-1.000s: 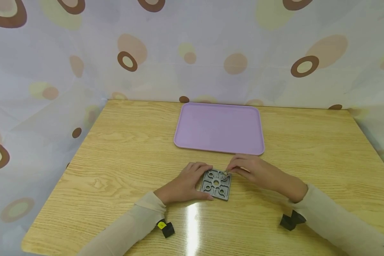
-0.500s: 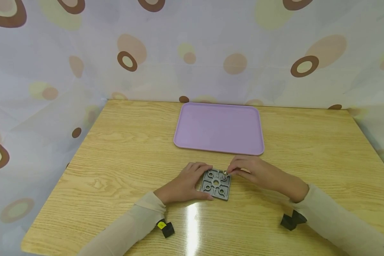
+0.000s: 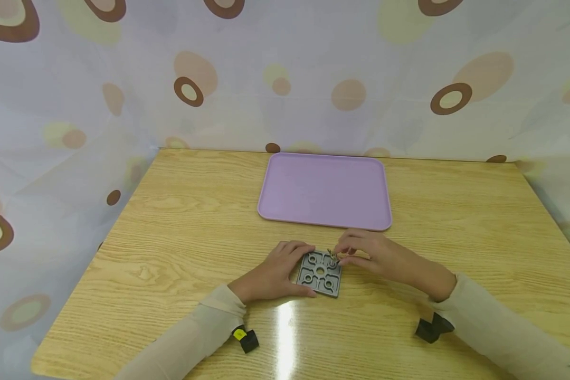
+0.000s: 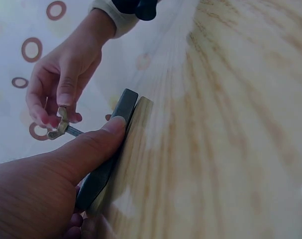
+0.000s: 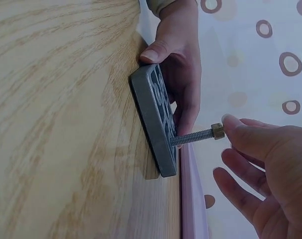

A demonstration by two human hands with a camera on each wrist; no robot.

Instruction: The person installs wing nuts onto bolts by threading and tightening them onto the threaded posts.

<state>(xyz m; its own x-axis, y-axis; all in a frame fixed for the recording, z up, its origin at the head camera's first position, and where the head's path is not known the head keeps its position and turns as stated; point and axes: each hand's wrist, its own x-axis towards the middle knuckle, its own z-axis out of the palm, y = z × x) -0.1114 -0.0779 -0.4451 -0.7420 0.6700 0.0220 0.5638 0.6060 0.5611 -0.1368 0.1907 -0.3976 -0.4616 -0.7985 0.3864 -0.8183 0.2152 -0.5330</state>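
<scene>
A square grey metal plate (image 3: 319, 288) with ringed holes lies on the table, and my left hand (image 3: 276, 271) holds it by opposite edges, thumb on the near side and fingers at the far side. From its far right hole stands a threaded bolt (image 5: 193, 138). At the bolt's free end is a brass wing nut (image 4: 62, 124), above the plate with bare thread below it. My right hand (image 3: 380, 254) has thumb and fingers on the nut's wings. In the right wrist view the thumb partly covers the wing nut (image 5: 218, 131).
A lilac tray (image 3: 325, 190) lies behind the plate, close to the right hand's fingers. The wooden table (image 3: 195, 200) runs back to a patterned cloth (image 3: 313, 68). Black wrist mounts hang below both sleeves.
The right hand's fingers have shifted slightly around the wing nut, which has turned so that one wing shows. The left hand and the plate have stayed put.
</scene>
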